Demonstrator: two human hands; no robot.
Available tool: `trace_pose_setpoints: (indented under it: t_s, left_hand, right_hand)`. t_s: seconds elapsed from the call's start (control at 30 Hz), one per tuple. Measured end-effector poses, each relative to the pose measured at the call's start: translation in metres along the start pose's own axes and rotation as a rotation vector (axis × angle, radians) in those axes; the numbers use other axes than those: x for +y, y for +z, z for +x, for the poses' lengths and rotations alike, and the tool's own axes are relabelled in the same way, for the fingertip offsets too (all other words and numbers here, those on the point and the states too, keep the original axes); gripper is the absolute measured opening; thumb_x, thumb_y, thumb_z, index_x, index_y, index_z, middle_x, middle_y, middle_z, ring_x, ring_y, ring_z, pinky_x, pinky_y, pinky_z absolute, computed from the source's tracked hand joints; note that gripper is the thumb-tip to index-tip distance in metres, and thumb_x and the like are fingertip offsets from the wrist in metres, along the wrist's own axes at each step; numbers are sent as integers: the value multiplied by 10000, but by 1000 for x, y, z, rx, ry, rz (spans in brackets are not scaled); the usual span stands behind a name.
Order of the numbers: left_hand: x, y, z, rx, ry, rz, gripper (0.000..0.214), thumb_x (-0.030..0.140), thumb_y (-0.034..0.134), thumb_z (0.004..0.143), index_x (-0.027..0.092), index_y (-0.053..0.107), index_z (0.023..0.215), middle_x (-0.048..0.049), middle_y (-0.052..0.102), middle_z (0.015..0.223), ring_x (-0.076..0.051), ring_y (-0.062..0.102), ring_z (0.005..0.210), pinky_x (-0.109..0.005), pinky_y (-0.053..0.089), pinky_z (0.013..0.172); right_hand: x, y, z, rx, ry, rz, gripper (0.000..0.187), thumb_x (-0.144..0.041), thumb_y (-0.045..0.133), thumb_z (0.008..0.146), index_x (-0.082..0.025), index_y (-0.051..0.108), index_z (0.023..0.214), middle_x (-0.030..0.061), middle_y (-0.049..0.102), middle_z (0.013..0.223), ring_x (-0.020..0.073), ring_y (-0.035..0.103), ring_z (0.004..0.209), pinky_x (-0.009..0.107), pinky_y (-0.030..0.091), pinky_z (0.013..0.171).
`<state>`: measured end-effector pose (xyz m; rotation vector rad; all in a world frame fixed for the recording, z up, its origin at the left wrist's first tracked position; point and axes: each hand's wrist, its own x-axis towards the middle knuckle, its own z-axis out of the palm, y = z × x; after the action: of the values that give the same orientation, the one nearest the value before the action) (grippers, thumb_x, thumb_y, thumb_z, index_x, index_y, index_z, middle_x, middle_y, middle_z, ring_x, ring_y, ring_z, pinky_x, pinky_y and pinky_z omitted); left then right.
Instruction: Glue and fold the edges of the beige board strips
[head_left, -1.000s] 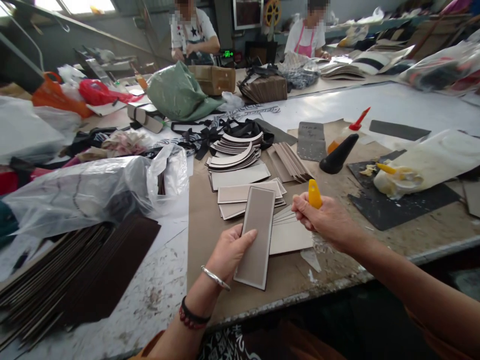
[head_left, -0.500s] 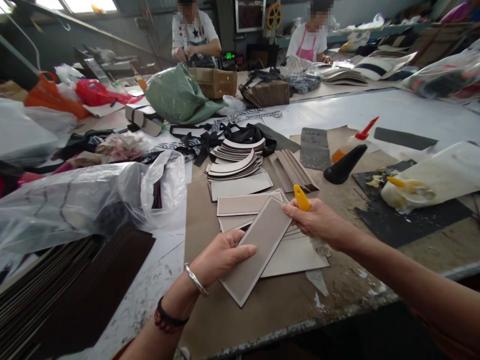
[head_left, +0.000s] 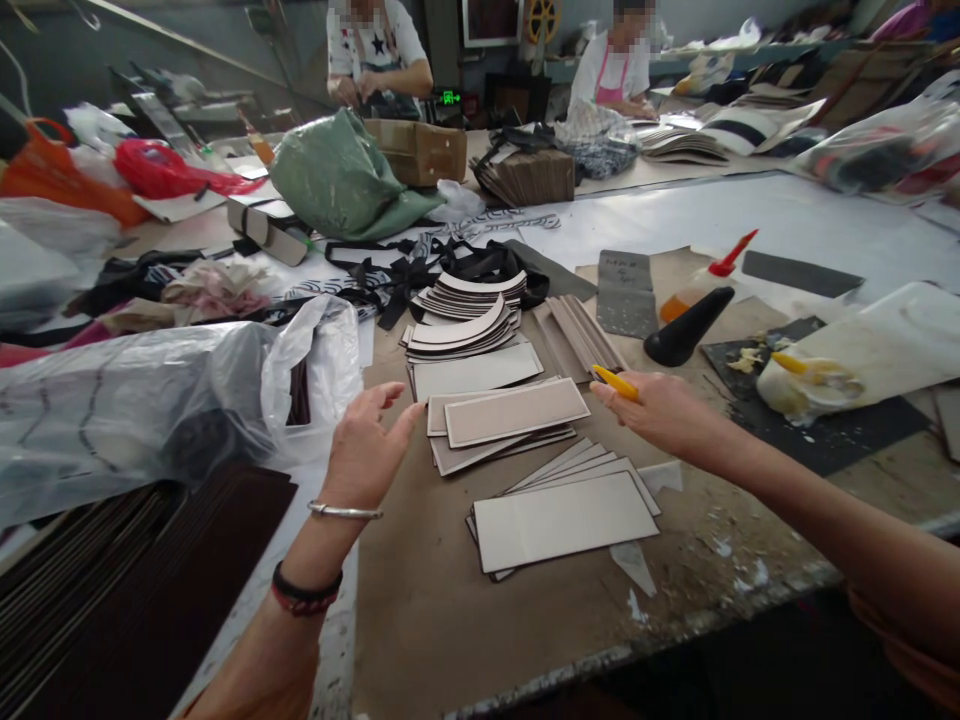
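My left hand (head_left: 367, 435) is open and empty, thumb and fingers apart, just left of a pile of rectangular beige panels (head_left: 517, 412) with pale borders. My right hand (head_left: 667, 412) is closed round a yellow-handled tool (head_left: 618, 383), right of that pile; the tool's working end is hidden. Nearer me lies a fanned stack of plain pale rectangular panels (head_left: 566, 522). Beyond the bordered pile are another pale panel (head_left: 480, 372), stacked curved strips (head_left: 469, 328) and a leaning row of narrow beige pieces (head_left: 577, 338).
To the right stand a black cone-shaped object (head_left: 686, 330), a red-tipped glue bottle (head_left: 679, 300) and a cut-open white container (head_left: 870, 345) with yellowish residue. Clear plastic wrapping (head_left: 150, 400) and dark strips (head_left: 187, 590) lie left. Two people (head_left: 379, 60) work across the table.
The bordered panel that both hands held tilted now lies on the bordered pile. My left hand has let go and moved left; my right hand has moved right, keeping the yellow-handled tool.
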<state>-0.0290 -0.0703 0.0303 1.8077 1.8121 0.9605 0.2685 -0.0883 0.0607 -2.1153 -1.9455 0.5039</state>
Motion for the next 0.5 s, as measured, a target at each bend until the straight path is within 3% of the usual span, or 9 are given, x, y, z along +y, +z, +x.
trace_pose_setpoints:
  t_s: [0.13, 0.23, 0.33, 0.4, 0.5]
  left_hand:
    - [-5, 0, -42, -99, 51, -35, 340, 435, 566, 775, 174, 585, 991, -54, 656, 891, -165, 614, 735, -329, 517, 707]
    - [-9, 7, -78, -236, 246, -23, 412, 420, 639, 751, 200, 554, 1088, -71, 634, 1046, -192, 610, 889, -367, 514, 808]
    - [-12, 19, -103, -306, 422, 1, 553, 399, 699, 712, 205, 502, 1191, -102, 582, 1181, -249, 521, 1109, -441, 445, 950]
    - [-12, 27, -112, -326, 468, 8, 573, 384, 692, 726, 201, 474, 1223, -108, 580, 1184, -254, 506, 1125, -452, 432, 964]
    - [-10, 33, -120, -338, 494, 17, 571, 390, 671, 747, 183, 454, 1232, -117, 583, 1164, -256, 509, 1101, -458, 439, 945]
  right_hand:
    - [17, -7, -22, 82, -19, -72, 353, -439, 425, 848, -199, 552, 623, 30, 550, 556, 174, 505, 519, 288, 335, 531]
    - [22, -13, -46, 140, -40, 83, 435, -552, 399, 846, -192, 612, 724, 34, 569, 580, 182, 532, 546, 298, 375, 542]
    - [19, -19, -69, 189, -121, 280, 522, -629, 327, 858, -197, 621, 841, 56, 628, 746, 186, 573, 685, 307, 432, 634]
    - [15, -20, -82, 233, -182, 305, 577, -657, 265, 862, -203, 621, 855, 68, 629, 844, 191, 571, 762, 321, 442, 700]
    - [9, -12, -98, 209, -181, 353, 607, -670, 239, 861, -202, 623, 808, 58, 608, 775, 179, 553, 668, 308, 441, 610]
